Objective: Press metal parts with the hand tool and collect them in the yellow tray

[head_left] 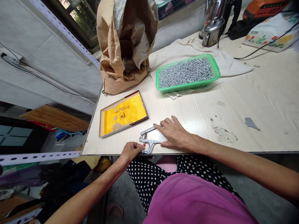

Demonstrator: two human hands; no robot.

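Note:
A grey metal pair of spring-loaded hand pliers (pixel 151 142) lies near the table's front edge, its jaws facing left and its handles spread apart. My right hand (pixel 175 133) grips the two handles, with some fingers stretched out above them. At the jaws, beside a small red part, my left hand (pixel 131 151) has its fingertips pinched together; what they hold is too small to make out. Just beyond my left hand is a shallow cardboard box lid (pixel 123 132) with a yellow printed lining (pixel 130 110). Small silvery pieces (pixel 118 125) lie scattered on the lining.
A green plastic basket (pixel 187 88) full of small metal springs or coiled pieces (pixel 187 72) stands on a cloth (pixel 230 69). Behind the lid rises a large open brown paper sack (pixel 111 62). Metal cup (pixel 212 32), kettle and a cable (pixel 261 48) occupy the back right.

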